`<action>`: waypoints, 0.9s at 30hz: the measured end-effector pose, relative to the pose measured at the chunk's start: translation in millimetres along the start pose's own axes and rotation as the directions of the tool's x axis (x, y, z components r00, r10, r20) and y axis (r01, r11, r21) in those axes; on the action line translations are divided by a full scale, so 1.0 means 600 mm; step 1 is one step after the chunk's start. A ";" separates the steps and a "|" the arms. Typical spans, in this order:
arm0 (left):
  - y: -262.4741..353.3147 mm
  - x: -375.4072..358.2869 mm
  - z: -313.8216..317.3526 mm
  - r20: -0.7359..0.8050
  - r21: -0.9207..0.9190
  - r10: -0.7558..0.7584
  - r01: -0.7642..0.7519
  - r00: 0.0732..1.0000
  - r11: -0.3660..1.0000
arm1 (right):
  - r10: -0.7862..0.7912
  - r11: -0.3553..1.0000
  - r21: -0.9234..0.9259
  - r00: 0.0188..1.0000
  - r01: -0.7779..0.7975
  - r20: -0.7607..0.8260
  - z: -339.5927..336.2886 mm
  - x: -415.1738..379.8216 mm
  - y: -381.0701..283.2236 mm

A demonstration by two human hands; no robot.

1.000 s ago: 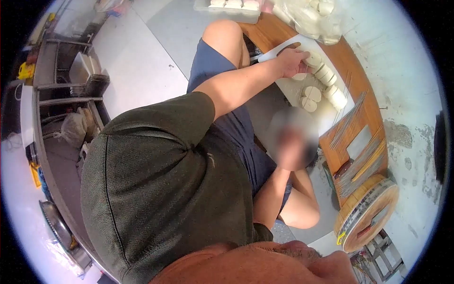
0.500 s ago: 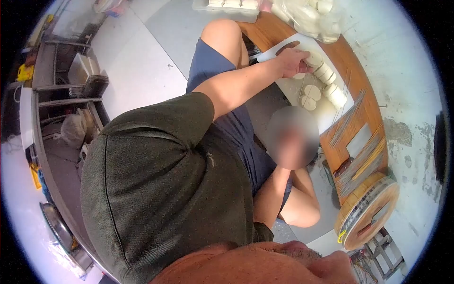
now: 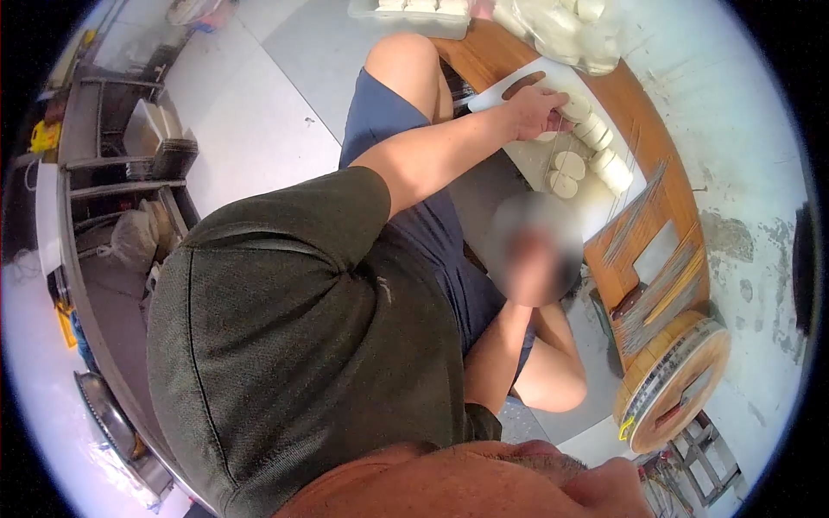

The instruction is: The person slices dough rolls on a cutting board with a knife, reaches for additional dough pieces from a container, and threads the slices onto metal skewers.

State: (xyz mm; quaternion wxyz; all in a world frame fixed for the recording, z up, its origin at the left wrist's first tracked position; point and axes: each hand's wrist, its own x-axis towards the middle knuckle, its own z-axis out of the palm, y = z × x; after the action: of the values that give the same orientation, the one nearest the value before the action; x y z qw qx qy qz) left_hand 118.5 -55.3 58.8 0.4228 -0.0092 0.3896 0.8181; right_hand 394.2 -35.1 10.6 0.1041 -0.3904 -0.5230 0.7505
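My left hand (image 3: 534, 112) reaches over a white cutting board (image 3: 527, 168), its fingers closed on a thick round white slice (image 3: 546, 136) at the near side of a row. More slices of the same kind stand in stacks (image 3: 611, 171) on the board, and a loose group (image 3: 564, 174) lies in front of them. Thin sticks pass close by these loose slices. My right hand (image 3: 532, 255) is near the board's lower edge, but a blurred round patch covers its fingers and whatever they hold.
A wooden table (image 3: 682, 194) carries bundles of thin skewers (image 3: 639, 211), a cleaver (image 3: 643, 272) and a clear bag of white pieces (image 3: 574, 34). A round wooden chopping block (image 3: 673, 388) stands at its near end. A plastic tub (image 3: 414, 24) sits at the far end.
Hardly anything differs. My left hand stays at the slices with the same grip, and the blurred patch over my right hand has barely moved.
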 end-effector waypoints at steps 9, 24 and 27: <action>-0.022 -0.002 -0.001 -0.002 0.034 -0.005 0.005 1.000 0.999 | 0.017 0.997 0.074 1.000 -0.018 0.013 0.011 0.001 -0.007; -0.099 -0.032 0.004 -0.064 0.381 -0.121 0.136 0.991 0.914 | 0.115 0.931 0.356 0.991 -0.082 -0.074 0.024 0.010 -0.037; -0.063 0.006 -0.014 -0.031 0.860 0.052 0.000 0.998 0.511 | 0.055 0.958 0.284 0.998 -0.047 -0.020 -0.005 0.020 -0.027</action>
State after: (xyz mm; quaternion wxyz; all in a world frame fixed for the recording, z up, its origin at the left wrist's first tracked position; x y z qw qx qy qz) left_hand 140.1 -45.6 27.8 0.3496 0.1851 0.7541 0.5242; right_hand 384.1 -19.5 18.3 0.1469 -0.3951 -0.3984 0.8146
